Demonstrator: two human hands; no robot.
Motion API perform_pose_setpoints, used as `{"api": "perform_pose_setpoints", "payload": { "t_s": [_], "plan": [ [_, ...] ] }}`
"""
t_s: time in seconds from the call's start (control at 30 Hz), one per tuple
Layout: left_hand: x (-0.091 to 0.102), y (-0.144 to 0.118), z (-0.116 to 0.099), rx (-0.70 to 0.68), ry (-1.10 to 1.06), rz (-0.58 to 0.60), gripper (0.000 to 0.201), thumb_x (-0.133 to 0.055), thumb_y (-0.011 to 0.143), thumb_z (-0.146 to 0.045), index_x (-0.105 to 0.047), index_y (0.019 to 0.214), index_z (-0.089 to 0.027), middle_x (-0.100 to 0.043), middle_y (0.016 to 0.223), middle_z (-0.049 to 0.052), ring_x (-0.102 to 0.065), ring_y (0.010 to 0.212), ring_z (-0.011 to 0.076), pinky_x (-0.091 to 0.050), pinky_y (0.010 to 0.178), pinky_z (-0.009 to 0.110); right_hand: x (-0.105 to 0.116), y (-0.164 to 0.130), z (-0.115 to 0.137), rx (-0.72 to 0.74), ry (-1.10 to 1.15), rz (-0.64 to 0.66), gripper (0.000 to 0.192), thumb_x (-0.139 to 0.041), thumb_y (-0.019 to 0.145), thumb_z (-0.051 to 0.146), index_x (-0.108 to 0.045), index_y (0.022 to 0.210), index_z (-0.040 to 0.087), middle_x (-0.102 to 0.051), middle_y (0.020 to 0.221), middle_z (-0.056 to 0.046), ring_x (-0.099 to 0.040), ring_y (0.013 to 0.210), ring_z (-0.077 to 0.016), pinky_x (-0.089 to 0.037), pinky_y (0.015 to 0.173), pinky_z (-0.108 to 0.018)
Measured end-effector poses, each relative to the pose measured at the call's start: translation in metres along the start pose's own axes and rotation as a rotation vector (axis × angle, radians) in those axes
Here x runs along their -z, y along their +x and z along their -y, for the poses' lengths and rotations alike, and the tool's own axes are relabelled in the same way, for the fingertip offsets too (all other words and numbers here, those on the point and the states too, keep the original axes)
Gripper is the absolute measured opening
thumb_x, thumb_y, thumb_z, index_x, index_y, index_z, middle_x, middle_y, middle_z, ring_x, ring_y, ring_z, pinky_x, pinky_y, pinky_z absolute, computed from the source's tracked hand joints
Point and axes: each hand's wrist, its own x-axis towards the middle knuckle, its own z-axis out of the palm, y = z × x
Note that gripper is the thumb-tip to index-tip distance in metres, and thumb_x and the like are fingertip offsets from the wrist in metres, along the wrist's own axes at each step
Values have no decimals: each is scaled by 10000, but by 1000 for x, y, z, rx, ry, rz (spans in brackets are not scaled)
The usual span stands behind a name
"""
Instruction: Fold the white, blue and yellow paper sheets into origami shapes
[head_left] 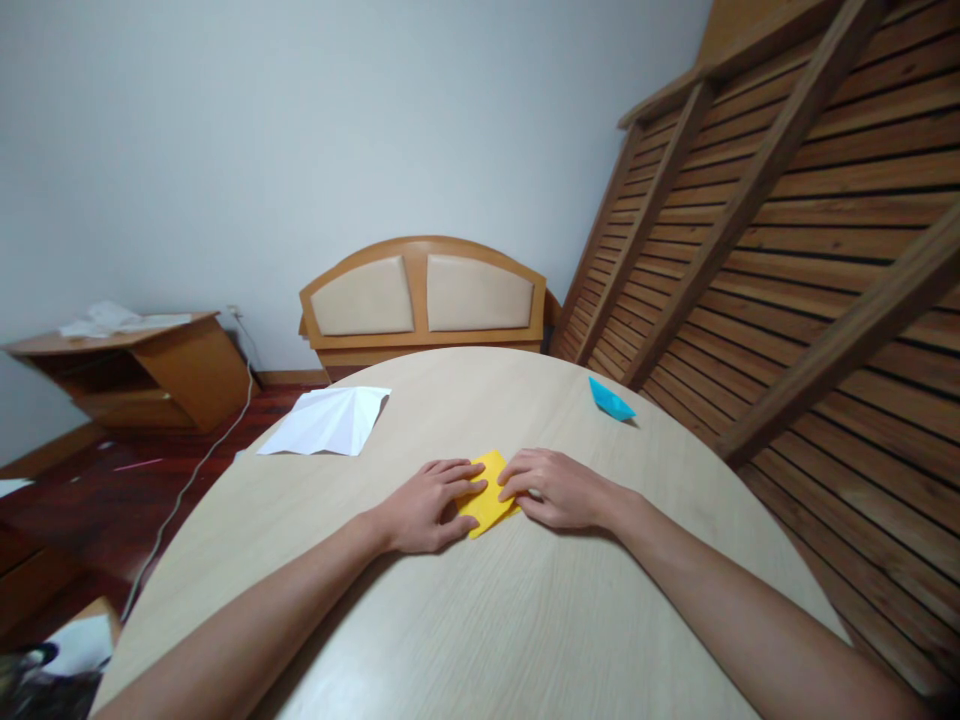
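A folded yellow paper (489, 497) lies flat on the round light-wood table (480, 610), near its middle. My left hand (429, 503) rests palm down on the paper's left side, fingers pressing its edge. From the right, my right hand (556, 488) presses fingertips onto the paper's right edge. Both hands lie flat on the sheet with the fingers together; neither lifts it.
A creased white sheet (328, 421) lies at the table's far left edge. A small blue folded paper (610, 400) sits far right. Behind the table stand a padded headboard (424, 296), a slatted wooden frame (787, 230) and a low cabinet (127, 370); a cable (195, 470) trails on the floor.
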Motion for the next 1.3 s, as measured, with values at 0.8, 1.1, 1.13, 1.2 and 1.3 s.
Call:
{"api": "perform_pose_setpoints", "payload": {
  "t_s": [0.8, 1.1, 1.13, 1.2, 1.3],
  "plan": [
    [1, -2, -3, -72, -30, 16, 690, -615, 852, -404, -404, 1484, -225, -424, 1528, 122, -380, 1399, 346, -312, 1145, 531, -27, 4, -9, -265, 70, -162, 375, -605, 913, 314, -544, 1261, 189, -623, 1238, -112, -549, 1160, -257, -437, 1020, -444],
    [4, 0, -7, -64, 26, 13, 490, -516, 940, -359, -506, 1421, -269, -460, 1503, 89, -430, 1348, 320, -348, 1117, 518, -28, 5, -5, -323, 18, -166, 383, -559, 928, 308, -520, 1289, 189, -604, 1265, -114, -532, 1180, -261, -422, 1030, -454],
    [4, 0, -7, -61, 24, 9, 470, -495, 950, -333, -509, 1416, -275, -468, 1497, 82, -436, 1342, 310, -352, 1115, 513, -28, 5, -4, -312, 20, -160, 406, -566, 919, 310, -512, 1303, 192, -597, 1284, -117, -525, 1194, -262, -416, 1038, -456],
    [4, 1, -7, -58, 17, 1, 449, -466, 958, -290, -518, 1404, -282, -476, 1490, 70, -439, 1339, 298, -354, 1117, 507, -27, 5, 0, -287, 20, -149, 478, -591, 894, 323, -487, 1344, 197, -568, 1341, -124, -498, 1242, -267, -392, 1068, -461],
    [4, 1, -8, -54, 17, -6, 440, -458, 958, -274, -527, 1393, -268, -478, 1486, 77, -444, 1332, 296, -356, 1117, 498, -27, 6, 6, -264, 11, -128, 614, -625, 859, 373, -437, 1414, 190, -492, 1444, -136, -422, 1339, -273, -334, 1124, -463]
  ]
}}
